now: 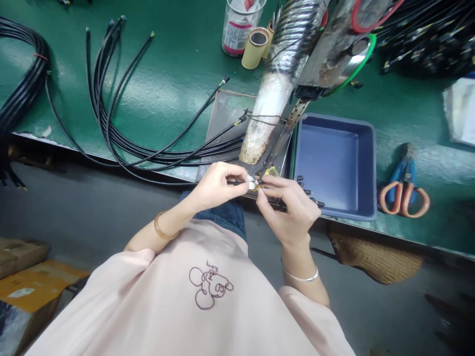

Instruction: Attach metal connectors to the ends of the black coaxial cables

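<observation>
At the bench edge, my left hand (217, 187) is closed in a pinch on a black cable (185, 184), close to its end. Something white covers its fingertips. Facing it, my right hand (291, 205) is also pinched, fingertips almost meeting the left ones. Whatever lies between the right fingertips is too small to make out. Just above the hands are the tip of a soldering iron (285, 136) and the mouth of a foil-wrapped duct (260, 118). A yellow bit (272, 171) lies beside the right fingers. Short black cable ends (318, 202) stick out behind the right hand.
More black cables (107, 99) curve over the green bench from the left. Right of my hands sits a blue tray (365, 168), then orange-handled scissors (403, 198) and blue pliers (409, 153). A plastic cup (241, 29) and yellow spools (255, 49) stand behind.
</observation>
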Tool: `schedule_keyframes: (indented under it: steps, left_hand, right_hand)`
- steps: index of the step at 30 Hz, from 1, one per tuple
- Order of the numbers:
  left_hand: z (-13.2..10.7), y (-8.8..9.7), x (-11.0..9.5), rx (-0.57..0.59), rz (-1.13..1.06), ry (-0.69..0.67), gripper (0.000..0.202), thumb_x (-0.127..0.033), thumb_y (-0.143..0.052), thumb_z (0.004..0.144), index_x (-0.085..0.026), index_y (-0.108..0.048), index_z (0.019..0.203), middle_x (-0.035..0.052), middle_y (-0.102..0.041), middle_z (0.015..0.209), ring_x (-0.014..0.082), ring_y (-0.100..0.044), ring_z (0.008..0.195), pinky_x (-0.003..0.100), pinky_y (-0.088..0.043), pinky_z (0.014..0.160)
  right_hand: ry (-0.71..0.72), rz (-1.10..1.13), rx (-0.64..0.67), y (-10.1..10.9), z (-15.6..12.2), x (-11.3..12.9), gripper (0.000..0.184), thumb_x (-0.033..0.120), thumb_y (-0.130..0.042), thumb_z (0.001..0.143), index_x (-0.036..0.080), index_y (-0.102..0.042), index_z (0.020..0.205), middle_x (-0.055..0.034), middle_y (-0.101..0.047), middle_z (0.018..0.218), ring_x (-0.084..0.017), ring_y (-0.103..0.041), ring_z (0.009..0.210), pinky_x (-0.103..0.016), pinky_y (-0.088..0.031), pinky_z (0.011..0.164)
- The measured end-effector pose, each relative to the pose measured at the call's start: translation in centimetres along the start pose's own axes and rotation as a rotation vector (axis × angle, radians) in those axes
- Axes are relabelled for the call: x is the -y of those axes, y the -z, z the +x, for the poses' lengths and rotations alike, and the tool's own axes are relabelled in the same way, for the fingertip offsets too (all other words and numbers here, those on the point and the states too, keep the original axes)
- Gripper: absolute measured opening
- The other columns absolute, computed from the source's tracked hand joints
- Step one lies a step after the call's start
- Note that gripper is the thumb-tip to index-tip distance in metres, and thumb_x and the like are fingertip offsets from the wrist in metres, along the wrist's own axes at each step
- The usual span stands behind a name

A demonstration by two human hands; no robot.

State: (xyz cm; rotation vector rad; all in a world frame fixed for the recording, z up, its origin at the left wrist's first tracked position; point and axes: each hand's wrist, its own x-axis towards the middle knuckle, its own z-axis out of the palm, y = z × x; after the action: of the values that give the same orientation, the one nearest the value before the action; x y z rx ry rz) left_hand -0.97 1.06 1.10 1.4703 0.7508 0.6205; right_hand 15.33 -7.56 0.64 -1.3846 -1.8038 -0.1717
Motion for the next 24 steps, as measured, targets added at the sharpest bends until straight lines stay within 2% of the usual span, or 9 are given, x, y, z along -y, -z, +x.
schedule_keyframes:
  steps: [4, 8, 10, 12, 14, 17, 19, 21, 24]
  left_hand:
    - [-0.3, -0.2, 0.0, -0.004, 0.042, -0.052, 0.014, -0.023, -0.063, 0.075, -0.012, -0.067, 0.067, -0.0009, -0.061, 0.064, 0.0086, -0.051, 0.061, 0.020, -0.038, 0.057]
    - [-1.1, -0.3, -0.2, 0.114, 0.005, -0.060, 0.009, -0.015, -0.061, 0.073, -0.012, -0.064, 0.065, -0.0043, -0.052, 0.057, 0.0056, -0.041, 0.055, 0.019, -0.032, 0.053]
    - [-1.9, 0.1, -0.6, 0.212, -0.051, -0.038, 0.009, -0.012, -0.062, 0.073, -0.012, -0.064, 0.064, -0.0034, -0.053, 0.057, 0.0053, -0.042, 0.054, 0.019, -0.034, 0.053]
    - [-2.6, 1.1, -1.3, 0.236, -0.136, -0.014, 0.008, -0.014, -0.067, 0.073, -0.012, -0.065, 0.065, -0.0008, -0.060, 0.062, 0.0061, -0.048, 0.055, 0.019, -0.038, 0.053]
    - [-2.8, 2.7, -2.5, 0.079, -0.243, -0.028, 0.009, -0.020, -0.071, 0.074, -0.014, -0.066, 0.070, 0.0006, -0.064, 0.066, 0.0067, -0.051, 0.054, 0.020, -0.036, 0.049]
    - [-1.1, 6.0, -4.9, -0.413, -0.402, -0.181, 0.010, -0.026, -0.064, 0.085, -0.017, -0.064, 0.081, -0.0030, -0.058, 0.064, 0.0050, -0.041, 0.047, 0.020, -0.025, 0.042]
    - [1.4, 8.3, -6.3, -0.634, -0.423, -0.308, 0.012, -0.022, -0.055, 0.094, -0.016, -0.065, 0.098, -0.0021, -0.058, 0.072, 0.0051, -0.043, 0.051, 0.020, -0.029, 0.045]
    - [4.0, 10.3, -6.7, -0.720, -0.257, -0.266, 0.016, -0.021, -0.050, 0.098, -0.017, -0.059, 0.112, 0.0020, -0.067, 0.095, 0.0080, -0.054, 0.069, 0.022, -0.043, 0.059]
    - [6.1, 12.6, -5.0, -0.666, 0.064, -0.100, 0.048, -0.025, -0.060, 0.094, -0.027, -0.048, 0.140, 0.0035, -0.065, 0.127, 0.0171, -0.061, 0.108, 0.033, -0.053, 0.088]
  right_hand:
    - [0.015, 0.017, -0.026, -0.1, -0.3, 0.2, 0.021, 0.006, -0.073, 0.081, 0.022, -0.059, 0.081, -0.0047, -0.080, 0.093, -0.017, -0.078, 0.079, -0.025, -0.062, 0.066]
    - [-0.075, 0.158, -0.058, 0.0, -1.6, 0.1, 0.016, 0.008, -0.070, 0.085, 0.022, -0.062, 0.088, -0.0039, -0.080, 0.090, -0.017, -0.077, 0.074, -0.027, -0.062, 0.064]
    - [-0.172, 0.226, -0.121, 0.4, -2.4, -0.2, 0.009, 0.012, -0.065, 0.090, 0.021, -0.065, 0.092, -0.0015, -0.078, 0.080, -0.015, -0.073, 0.059, -0.023, -0.056, 0.051]
    - [-0.212, 0.175, -0.203, 1.0, -2.8, -0.4, 0.005, 0.016, -0.064, 0.093, 0.020, -0.067, 0.093, 0.0037, -0.071, 0.063, -0.010, -0.062, 0.042, -0.019, -0.044, 0.039]
    - [-0.141, 0.046, -0.169, 1.5, -2.6, -0.4, 0.003, 0.019, -0.067, 0.092, 0.021, -0.069, 0.091, 0.0070, -0.064, 0.054, -0.008, -0.054, 0.037, -0.019, -0.039, 0.039]
    - [0.026, -0.123, 0.093, 1.5, -1.6, -0.1, 0.006, 0.022, -0.067, 0.094, 0.019, -0.071, 0.097, 0.0063, -0.063, 0.054, -0.007, -0.055, 0.042, -0.020, -0.043, 0.049]
    - [0.089, -0.214, 0.225, 1.0, -1.2, -0.1, 0.016, 0.026, -0.063, 0.097, 0.016, -0.072, 0.104, 0.0038, -0.066, 0.058, -0.008, -0.057, 0.045, -0.021, -0.043, 0.052]
    - [0.085, -0.313, 0.287, 0.5, -1.0, -0.3, 0.021, 0.027, -0.057, 0.100, 0.015, -0.073, 0.104, 0.0000, -0.072, 0.066, -0.009, -0.059, 0.049, -0.022, -0.041, 0.052]
    - [0.003, -0.458, 0.297, 0.4, -1.0, -1.2, 0.026, 0.024, -0.051, 0.101, 0.018, -0.076, 0.101, -0.0036, -0.075, 0.075, -0.011, -0.060, 0.052, -0.025, -0.036, 0.051]
